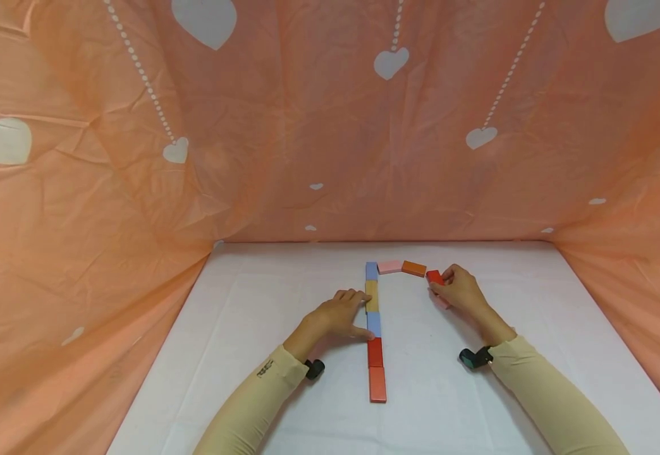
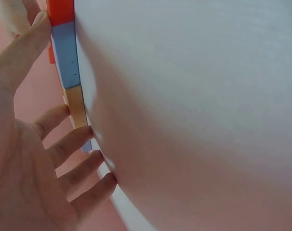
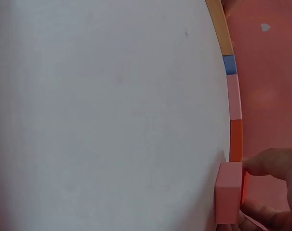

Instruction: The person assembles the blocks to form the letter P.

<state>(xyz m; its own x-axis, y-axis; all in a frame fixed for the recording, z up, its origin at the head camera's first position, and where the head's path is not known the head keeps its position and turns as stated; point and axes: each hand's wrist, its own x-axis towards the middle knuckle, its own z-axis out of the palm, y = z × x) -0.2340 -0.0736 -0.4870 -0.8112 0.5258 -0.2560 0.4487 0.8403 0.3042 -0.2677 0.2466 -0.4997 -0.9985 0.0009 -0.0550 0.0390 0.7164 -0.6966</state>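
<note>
A straight column of flat wooden blocks lies on the table, among them a yellow block (image 1: 372, 296), a blue block (image 1: 373, 324) and a red block (image 1: 375, 352). My left hand (image 1: 338, 313) rests along its left side with fingers spread; the thumb touches near the join of blue and red, and a fingertip meets the yellow block. From the column's far end, a pink block (image 1: 389, 266) and an orange block (image 1: 414, 268) curve rightward. There my right hand (image 1: 461, 289) pinches another red block (image 1: 435, 277) between thumb and fingers. A salmon-pink block (image 3: 228, 192) sits close beside that red one.
A salmon block (image 1: 377, 385) forms the column's near end, and a light blue block (image 1: 371, 271) its far end. White cloth covers the table (image 1: 284, 272). An orange curtain (image 1: 336, 158) with white hearts hangs behind and at both sides.
</note>
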